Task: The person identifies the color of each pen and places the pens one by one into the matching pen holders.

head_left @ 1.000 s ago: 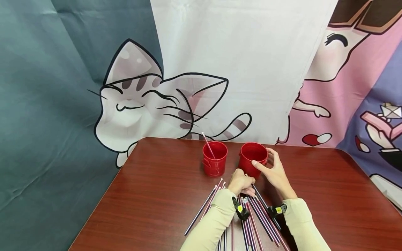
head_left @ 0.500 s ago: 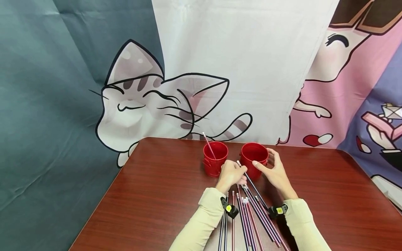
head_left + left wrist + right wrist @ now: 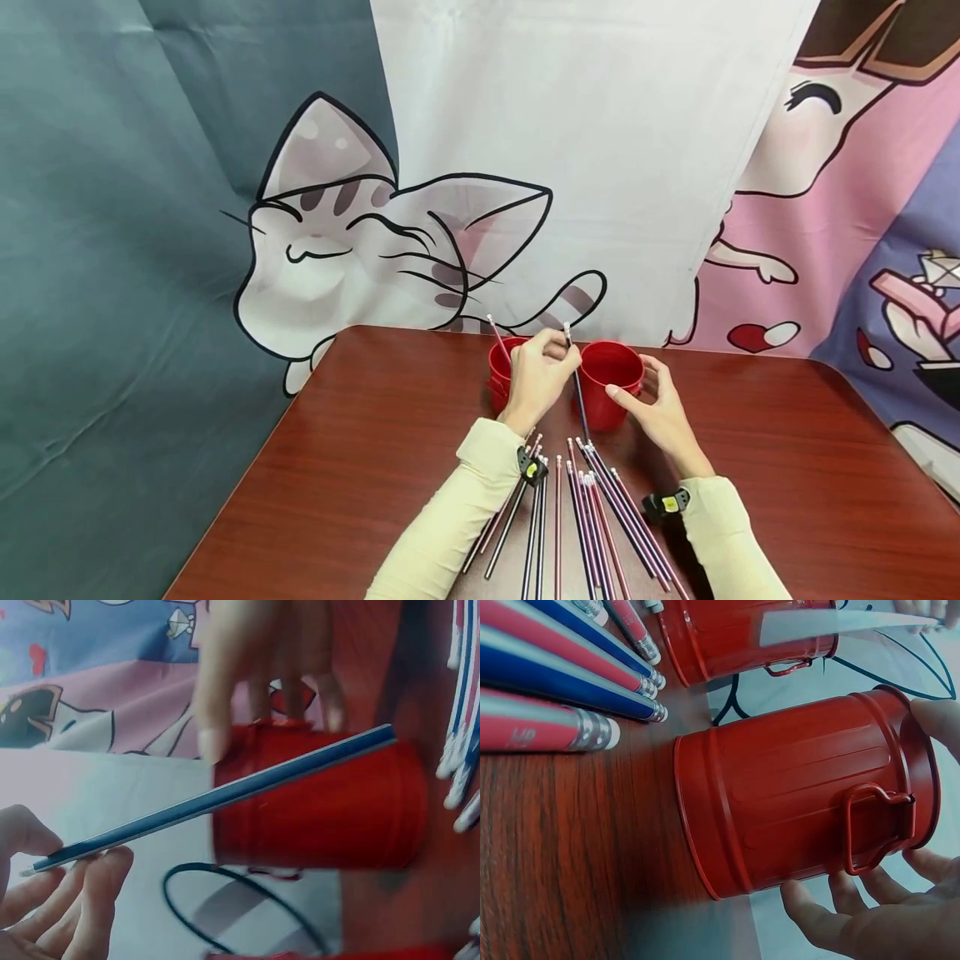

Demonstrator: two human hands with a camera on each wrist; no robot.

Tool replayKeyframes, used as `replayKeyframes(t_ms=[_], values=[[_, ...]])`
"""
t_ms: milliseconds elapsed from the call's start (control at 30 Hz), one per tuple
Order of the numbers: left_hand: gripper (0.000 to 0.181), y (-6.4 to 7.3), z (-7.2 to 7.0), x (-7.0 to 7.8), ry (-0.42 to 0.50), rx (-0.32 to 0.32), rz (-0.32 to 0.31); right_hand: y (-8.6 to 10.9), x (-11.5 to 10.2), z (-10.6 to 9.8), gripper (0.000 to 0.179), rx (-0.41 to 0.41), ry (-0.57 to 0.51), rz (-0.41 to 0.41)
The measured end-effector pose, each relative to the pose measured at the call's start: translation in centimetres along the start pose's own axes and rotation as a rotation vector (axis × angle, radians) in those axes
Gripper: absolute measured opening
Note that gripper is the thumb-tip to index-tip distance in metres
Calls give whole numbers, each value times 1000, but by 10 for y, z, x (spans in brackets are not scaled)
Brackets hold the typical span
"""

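Observation:
My left hand (image 3: 542, 379) pinches a blue pencil (image 3: 225, 795) near its white eraser end. The pencil hangs steeply, eraser up, its lower end in front of the right red bucket (image 3: 606, 404) in the head view. With thumb at the rim and fingers along the far side, my right hand (image 3: 663, 412) holds that bucket, which stands upright; its wire handle (image 3: 851, 832) shows in the right wrist view. The left red bucket (image 3: 498, 392), partly hidden behind my left hand, has a pink pencil (image 3: 497, 335) leaning in it.
Several red and blue pencils (image 3: 557, 533) lie fanned out on the brown wooden table (image 3: 337, 467), eraser ends toward the buckets. A printed cloth backdrop (image 3: 480, 108) hangs right behind the table's far edge.
My left hand has picked a blue pencil up from those on the table, raised it, and moved up and left, swinging it closer to upright. The right hand stays at its bucket.

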State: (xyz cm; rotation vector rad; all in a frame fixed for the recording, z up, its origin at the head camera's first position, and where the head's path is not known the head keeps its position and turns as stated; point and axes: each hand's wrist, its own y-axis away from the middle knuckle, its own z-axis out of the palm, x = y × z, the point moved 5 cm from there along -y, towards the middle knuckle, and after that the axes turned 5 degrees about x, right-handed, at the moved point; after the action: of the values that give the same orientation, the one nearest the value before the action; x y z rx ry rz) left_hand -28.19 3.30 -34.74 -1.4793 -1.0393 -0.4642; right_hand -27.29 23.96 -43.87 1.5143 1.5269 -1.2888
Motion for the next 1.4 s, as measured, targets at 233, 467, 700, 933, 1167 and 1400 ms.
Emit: replayKeyframes(t_ms=[233, 467, 700, 933, 1167, 1400], values=[[14, -37, -5, 32, -19, -59, 223, 2, 0, -2, 80, -21, -10, 25], [10, -62, -5, 55, -7, -64, 370, -2, 2, 2, 79, -13, -12, 4], [11, -73, 1, 67, -18, -104, 370, -5, 1, 4, 78, -13, -11, -21], [12, -83, 11, 87, -72, -131, 391, -4, 0, 2, 77, -5, 6, -19], [15, -87, 25, 87, -57, -133, 408, -2, 0, 1, 77, -14, -12, -11], [23, -80, 35, 64, -66, -170, 356, -3, 0, 1, 78, -25, -26, -2]])
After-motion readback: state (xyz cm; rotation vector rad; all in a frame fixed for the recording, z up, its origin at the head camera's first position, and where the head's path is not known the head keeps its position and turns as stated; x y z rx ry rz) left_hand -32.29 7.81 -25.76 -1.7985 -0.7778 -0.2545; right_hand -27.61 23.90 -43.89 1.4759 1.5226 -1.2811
